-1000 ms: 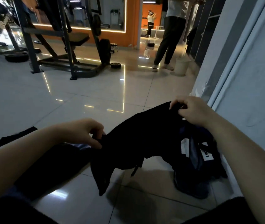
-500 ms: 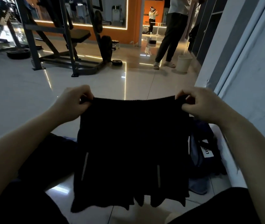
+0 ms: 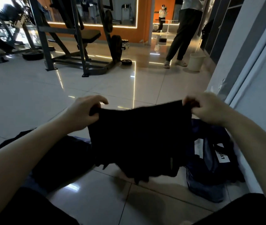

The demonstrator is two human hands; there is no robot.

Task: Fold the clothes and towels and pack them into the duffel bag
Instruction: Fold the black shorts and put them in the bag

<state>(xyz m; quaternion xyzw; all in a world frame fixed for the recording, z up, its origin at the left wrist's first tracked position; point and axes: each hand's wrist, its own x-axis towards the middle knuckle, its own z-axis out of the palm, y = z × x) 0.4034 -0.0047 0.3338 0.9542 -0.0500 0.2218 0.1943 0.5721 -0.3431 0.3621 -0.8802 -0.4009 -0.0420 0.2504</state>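
The left hand (image 3: 82,113) and the right hand (image 3: 208,109) are held apart above the floor (image 3: 31,98), each pinching a top corner of a black garment (image 3: 138,138), which hangs spread between them in the air. Just behind and right of it a dark blue duffel bag (image 3: 210,161) lies on the tiles by the wall, and more dark clothes (image 3: 60,153) lie under the left forearm. Farther off stand a weight bench (image 3: 86,36), a white bucket (image 3: 196,61) and another person (image 3: 182,34).

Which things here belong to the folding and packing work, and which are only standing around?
Belongs to the job:
black garment, gripped by left hand and right hand
dark blue duffel bag
dark clothes on the floor

Just around:
weight bench
weight plate
white bucket
standing person
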